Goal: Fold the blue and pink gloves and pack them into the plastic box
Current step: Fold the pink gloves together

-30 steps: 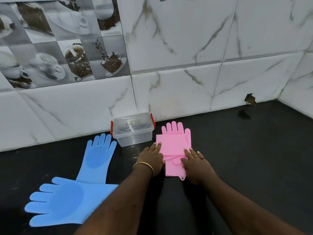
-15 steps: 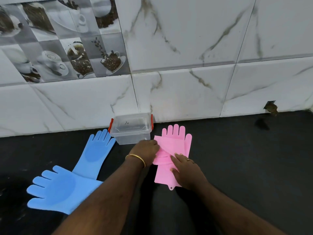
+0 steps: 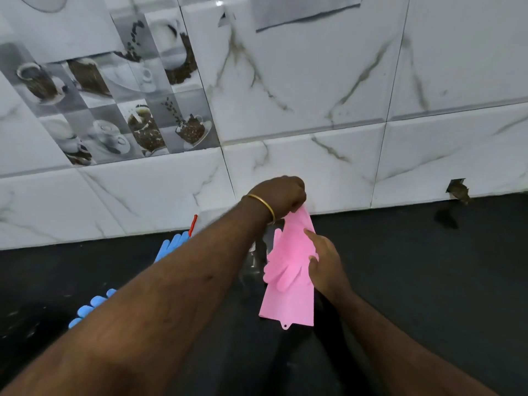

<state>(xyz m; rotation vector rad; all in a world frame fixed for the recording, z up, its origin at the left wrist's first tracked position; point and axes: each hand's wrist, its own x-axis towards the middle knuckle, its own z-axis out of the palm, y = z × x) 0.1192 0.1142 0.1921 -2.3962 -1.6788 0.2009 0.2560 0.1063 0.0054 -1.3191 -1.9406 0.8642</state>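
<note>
My left hand (image 3: 281, 197) is raised in front of the wall and pinches the top end of a pink glove (image 3: 288, 270), which hangs from it above the black counter. My right hand (image 3: 324, 262) holds the glove's right edge at mid-height, thumb on the front. A second pink layer with a small tab hangs lower. Fingertips of two blue gloves (image 3: 171, 245) show at the left beside my left forearm. The clear plastic box (image 3: 251, 264) with a red latch (image 3: 193, 222) is mostly hidden behind that forearm.
A white marble-tiled wall (image 3: 314, 110) with coffee-cup picture tiles rises right behind the black counter (image 3: 428, 281). A small dark hole (image 3: 458, 191) sits in the wall at the counter line on the right.
The pink gloves were lying on the counter under both hands; now my left hand has lifted one end high and the gloves hang in the air. The camera moved closer.
</note>
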